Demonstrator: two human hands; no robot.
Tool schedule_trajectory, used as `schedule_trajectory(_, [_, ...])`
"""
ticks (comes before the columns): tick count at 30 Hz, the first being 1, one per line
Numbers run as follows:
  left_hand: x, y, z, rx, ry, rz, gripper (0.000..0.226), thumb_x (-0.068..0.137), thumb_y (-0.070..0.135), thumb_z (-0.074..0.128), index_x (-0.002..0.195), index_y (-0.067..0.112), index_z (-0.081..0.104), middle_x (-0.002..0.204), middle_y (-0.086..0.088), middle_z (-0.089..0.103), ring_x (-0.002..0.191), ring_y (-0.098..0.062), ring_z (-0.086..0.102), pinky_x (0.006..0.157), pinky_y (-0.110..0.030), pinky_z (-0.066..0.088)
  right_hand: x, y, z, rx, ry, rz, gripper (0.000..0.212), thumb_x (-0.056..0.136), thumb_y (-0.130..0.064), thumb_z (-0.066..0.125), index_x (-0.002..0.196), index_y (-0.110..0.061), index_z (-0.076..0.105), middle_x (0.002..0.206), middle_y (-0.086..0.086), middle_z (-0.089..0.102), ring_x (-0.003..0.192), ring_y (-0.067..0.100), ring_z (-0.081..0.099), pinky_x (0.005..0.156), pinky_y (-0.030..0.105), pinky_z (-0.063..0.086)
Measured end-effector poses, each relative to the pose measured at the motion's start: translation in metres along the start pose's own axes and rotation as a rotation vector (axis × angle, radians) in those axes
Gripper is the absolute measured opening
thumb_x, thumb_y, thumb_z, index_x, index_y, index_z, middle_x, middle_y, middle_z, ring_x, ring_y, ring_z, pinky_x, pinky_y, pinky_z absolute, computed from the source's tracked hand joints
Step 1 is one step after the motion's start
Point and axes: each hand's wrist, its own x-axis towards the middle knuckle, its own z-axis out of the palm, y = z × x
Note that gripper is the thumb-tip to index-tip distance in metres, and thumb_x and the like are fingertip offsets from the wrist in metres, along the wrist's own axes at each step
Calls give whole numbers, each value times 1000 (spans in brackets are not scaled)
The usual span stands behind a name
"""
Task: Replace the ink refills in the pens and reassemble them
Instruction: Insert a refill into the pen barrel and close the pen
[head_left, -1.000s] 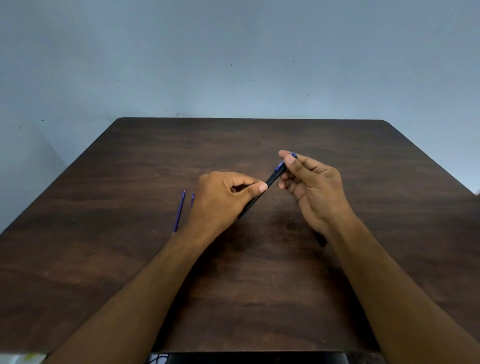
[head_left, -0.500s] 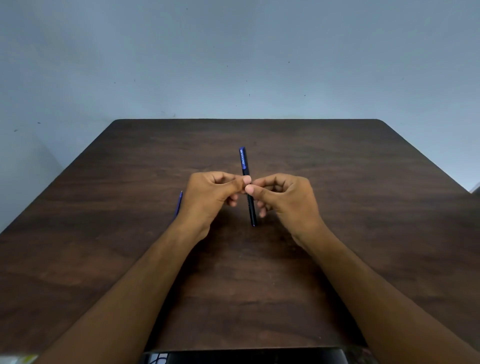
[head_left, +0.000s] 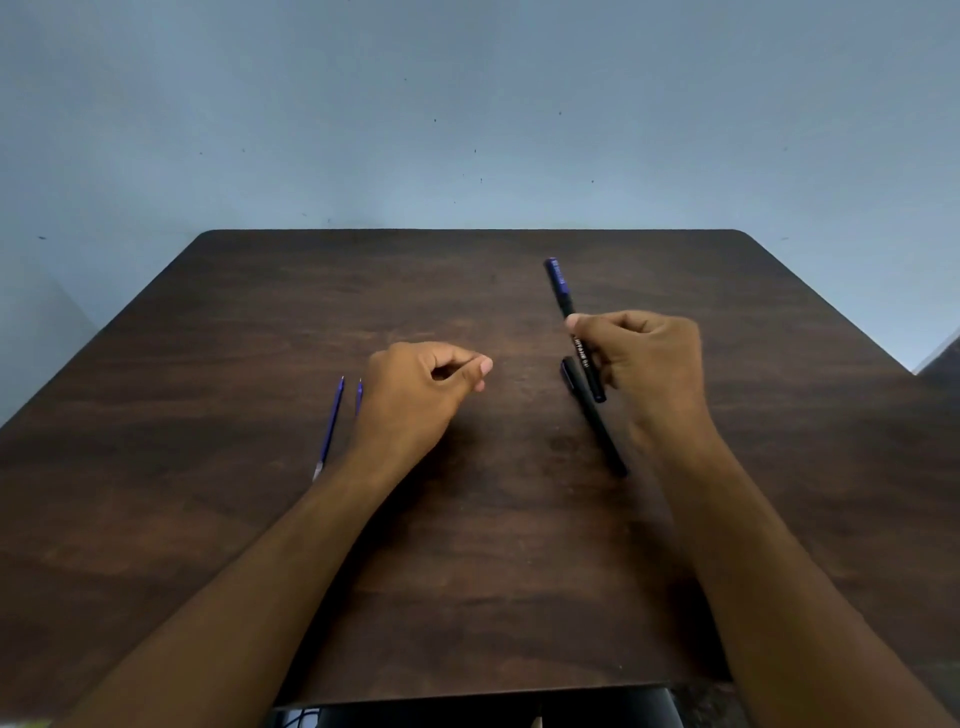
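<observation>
My right hand (head_left: 652, 371) grips a black pen with a blue end (head_left: 560, 290), held upright-slanted over the right middle of the dark wooden table (head_left: 260, 322). Just below it a second black pen (head_left: 597, 423) lies on the table beside my right wrist. My left hand (head_left: 418, 395) hovers at the centre with fingers curled and thumb against forefinger; nothing shows in it. Two blue ink refills lie left of that hand: a long one (head_left: 331, 423) fully visible and a second refill (head_left: 359, 395) mostly hidden behind the hand.
A pale blue wall stands behind the table. A dark object (head_left: 493, 709) sits below the table's near edge. Another dark surface (head_left: 943, 358) shows at the far right.
Both hands held one pen together at the centre before. Now my left hand has let go, and my right hand has carried the pen to the right, above the second pen.
</observation>
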Motion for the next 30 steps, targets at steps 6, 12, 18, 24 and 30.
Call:
schedule_trajectory(6, [-4,6,6,126,-8,101,11,89,34,72,96,28,79,90,20,74,85,17,62,69,1,43,9,-2,-18,-301,-59,107,23,74,-22,85,61,-8,74,45,-5,59,39,4,49,44,20,42])
schedule_trajectory(12, [-3,1,13,184,-41,165,15,90,35,70,102,29,77,95,18,75,86,11,63,73,-4,43,0,-1,-19,-600,-50,79,26,71,-23,88,52,-15,73,48,-6,65,37,2,55,35,14,39])
schedule_trajectory(18, [-3,3,16,205,-53,179,16,89,35,70,103,29,76,95,16,74,84,9,62,72,-6,42,-22,8,-9,-806,8,9,25,79,-20,80,56,-16,70,48,-8,63,41,5,60,37,22,49])
schedule_trajectory(24, [-4,2,17,226,-63,188,16,90,35,70,102,27,77,95,13,75,83,5,63,70,-4,40,-31,11,3,-928,-55,-19,14,87,-25,75,80,-14,73,74,0,69,64,12,65,62,33,58])
schedule_trajectory(30, [-5,3,17,227,-37,206,15,89,35,70,100,27,77,92,14,75,81,7,63,67,1,39,-34,9,5,-985,-72,-8,17,90,-28,73,95,-11,73,86,3,70,74,15,63,69,32,56])
